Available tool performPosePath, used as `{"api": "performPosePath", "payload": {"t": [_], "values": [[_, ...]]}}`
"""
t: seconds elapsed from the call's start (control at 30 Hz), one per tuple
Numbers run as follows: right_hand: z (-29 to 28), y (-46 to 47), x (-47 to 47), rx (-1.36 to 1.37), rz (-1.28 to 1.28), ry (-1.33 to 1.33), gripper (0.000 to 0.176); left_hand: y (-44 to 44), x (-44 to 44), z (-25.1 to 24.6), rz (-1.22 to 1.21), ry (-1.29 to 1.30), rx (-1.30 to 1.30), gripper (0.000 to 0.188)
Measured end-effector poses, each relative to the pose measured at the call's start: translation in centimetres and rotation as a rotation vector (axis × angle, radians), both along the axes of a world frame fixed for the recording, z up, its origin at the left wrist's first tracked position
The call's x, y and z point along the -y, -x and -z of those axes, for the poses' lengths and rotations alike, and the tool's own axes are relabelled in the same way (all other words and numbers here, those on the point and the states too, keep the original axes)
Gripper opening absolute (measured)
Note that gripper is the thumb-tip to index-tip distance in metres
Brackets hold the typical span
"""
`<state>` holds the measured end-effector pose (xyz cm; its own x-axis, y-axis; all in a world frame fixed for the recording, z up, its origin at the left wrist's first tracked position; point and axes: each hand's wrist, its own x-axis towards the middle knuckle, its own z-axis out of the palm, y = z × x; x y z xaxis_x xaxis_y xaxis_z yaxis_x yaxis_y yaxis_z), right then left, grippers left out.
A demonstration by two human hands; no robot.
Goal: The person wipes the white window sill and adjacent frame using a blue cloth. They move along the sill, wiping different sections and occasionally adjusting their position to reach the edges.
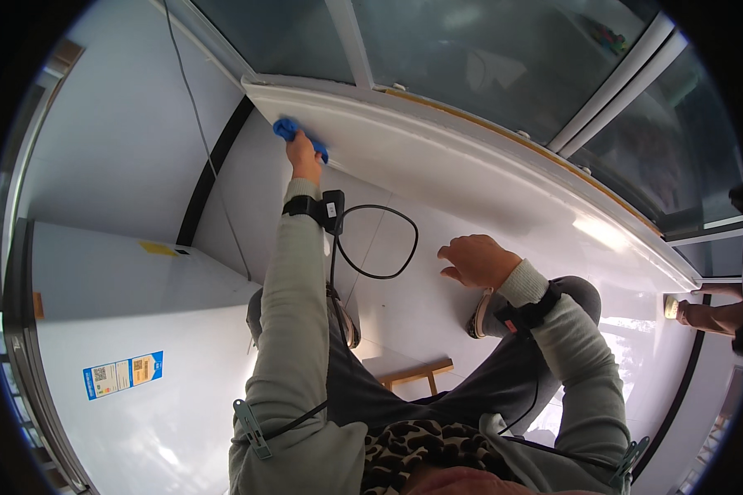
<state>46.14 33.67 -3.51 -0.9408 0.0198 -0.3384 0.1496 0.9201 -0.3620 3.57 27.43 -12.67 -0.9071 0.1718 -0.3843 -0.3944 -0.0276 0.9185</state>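
Observation:
My left hand (303, 154) is shut on a blue cloth (286, 128) and presses it against the left end of the white window sill (408, 148), below the glass. My right hand (480, 260) hovers above the pale tiled floor (384, 303) near my right knee, fingers curled loosely and apart, holding nothing. Each wrist wears a black strap; a black box (332, 212) on the left one has a looped black cable (416, 238) hanging from it.
At left stands a white appliance (204, 346) bearing printed labels. A thin grey cable (199, 117) runs down the wall. A wooden stool (418, 373) is between my legs. Window panes (458, 62) rise ahead. At far right, part of another person (712, 315) shows.

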Motion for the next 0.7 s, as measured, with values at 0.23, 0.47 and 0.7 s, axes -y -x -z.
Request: {"api": "performPosePath", "payload": {"t": [0.23, 0.47, 0.7], "values": [[0.2, 0.8, 0.3, 0.017, -0.011, -0.011, 0.030, -8.2, -1.7, -2.4, 0.028, 0.480, -0.735, 0.038], [-0.1, 1.6, -0.4, 0.050, 0.058, -0.062, 0.031, -20.3, -1.2, -2.4, 0.425, 0.058, 0.045, 0.035], [-1.0, 2.6, -1.4, -0.349, 0.328, 0.036, 0.018, -23.8, 0.0, -7.9, 0.698, -0.177, 0.281, 0.038]]}}
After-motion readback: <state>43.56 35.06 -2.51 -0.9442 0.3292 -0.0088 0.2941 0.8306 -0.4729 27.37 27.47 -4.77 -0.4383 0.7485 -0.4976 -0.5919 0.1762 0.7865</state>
